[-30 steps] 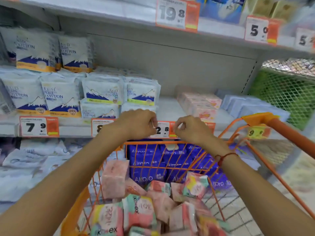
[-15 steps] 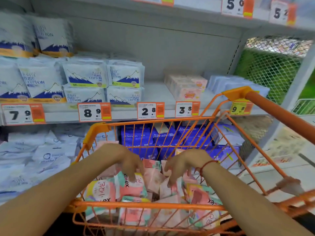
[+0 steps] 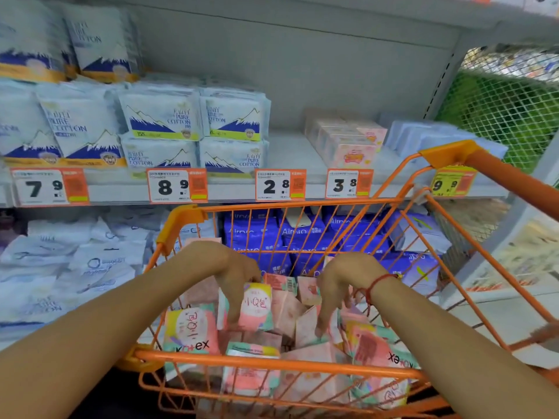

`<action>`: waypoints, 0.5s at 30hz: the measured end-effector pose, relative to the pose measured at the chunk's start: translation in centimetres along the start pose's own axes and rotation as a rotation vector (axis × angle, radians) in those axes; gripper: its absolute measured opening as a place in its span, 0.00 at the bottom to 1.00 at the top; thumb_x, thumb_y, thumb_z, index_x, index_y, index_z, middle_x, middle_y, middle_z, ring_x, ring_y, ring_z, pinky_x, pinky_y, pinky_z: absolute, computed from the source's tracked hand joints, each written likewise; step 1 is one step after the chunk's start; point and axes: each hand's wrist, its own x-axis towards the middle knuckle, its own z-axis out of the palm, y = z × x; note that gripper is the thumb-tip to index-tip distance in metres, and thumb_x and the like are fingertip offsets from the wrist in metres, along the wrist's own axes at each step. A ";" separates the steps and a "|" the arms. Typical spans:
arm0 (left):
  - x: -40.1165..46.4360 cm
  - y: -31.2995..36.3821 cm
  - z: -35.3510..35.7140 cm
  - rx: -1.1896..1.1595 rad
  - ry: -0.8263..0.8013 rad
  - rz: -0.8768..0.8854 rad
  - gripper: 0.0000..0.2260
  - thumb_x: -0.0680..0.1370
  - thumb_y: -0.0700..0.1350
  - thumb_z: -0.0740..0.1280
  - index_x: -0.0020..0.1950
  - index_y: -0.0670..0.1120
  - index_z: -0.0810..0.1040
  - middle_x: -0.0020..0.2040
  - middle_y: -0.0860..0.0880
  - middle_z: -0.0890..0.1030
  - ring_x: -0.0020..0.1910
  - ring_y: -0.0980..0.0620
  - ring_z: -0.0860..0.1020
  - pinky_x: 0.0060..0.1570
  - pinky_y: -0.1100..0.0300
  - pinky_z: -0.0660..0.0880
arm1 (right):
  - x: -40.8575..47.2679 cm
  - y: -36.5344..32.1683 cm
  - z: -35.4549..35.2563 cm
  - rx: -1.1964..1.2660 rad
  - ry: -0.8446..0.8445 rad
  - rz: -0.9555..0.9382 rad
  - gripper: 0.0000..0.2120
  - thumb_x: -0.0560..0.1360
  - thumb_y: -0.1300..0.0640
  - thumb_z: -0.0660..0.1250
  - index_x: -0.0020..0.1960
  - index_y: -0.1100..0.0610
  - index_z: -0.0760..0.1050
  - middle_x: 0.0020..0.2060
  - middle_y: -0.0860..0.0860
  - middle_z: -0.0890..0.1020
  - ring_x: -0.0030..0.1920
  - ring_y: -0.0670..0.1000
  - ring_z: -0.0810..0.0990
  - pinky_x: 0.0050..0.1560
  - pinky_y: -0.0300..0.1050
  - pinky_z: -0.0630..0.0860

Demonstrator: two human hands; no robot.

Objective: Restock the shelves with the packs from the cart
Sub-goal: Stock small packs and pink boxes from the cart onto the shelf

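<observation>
An orange wire cart (image 3: pixel 272 362) stands against the shelves, filled with several pink Kotex packs. Both my hands are down inside it. My left hand (image 3: pixel 230 267) grips a pink pack (image 3: pixel 257 306) by its left edge, with the thumb at the top corner. My right hand (image 3: pixel 341 279), with a red cord at the wrist, has its fingers curled down over the edge of another pink pack (image 3: pixel 305 325). The middle shelf (image 3: pixel 287 152) has a bare stretch above the 2.8 price tag (image 3: pixel 279 185), just left of a row of pale pink packs (image 3: pixel 348 140).
White Pure Cotton packs (image 3: pixel 160 122) fill the shelf's left half. Blue Airpro packs (image 3: pixel 302 234) sit on the lower shelf behind the cart, white packs (image 3: pixel 75 267) to their left. A green mesh panel (image 3: pixel 508 110) closes the right end. The cart handle (image 3: pixel 514 176) rises at right.
Both hands dropped from the price tag on the shelf edge into the cart and closed on pink packs. The view tilted down toward the cart.
</observation>
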 end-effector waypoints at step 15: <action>-0.8 -3.2 -1.2 -0.288 0.342 0.102 0.39 0.68 0.44 0.76 0.74 0.49 0.58 0.67 0.49 0.70 0.64 0.48 0.72 0.58 0.61 0.70 | -0.6 4.2 -2.9 1.074 0.246 -0.340 0.27 0.72 0.61 0.71 0.68 0.50 0.68 0.59 0.50 0.73 0.59 0.51 0.74 0.49 0.41 0.75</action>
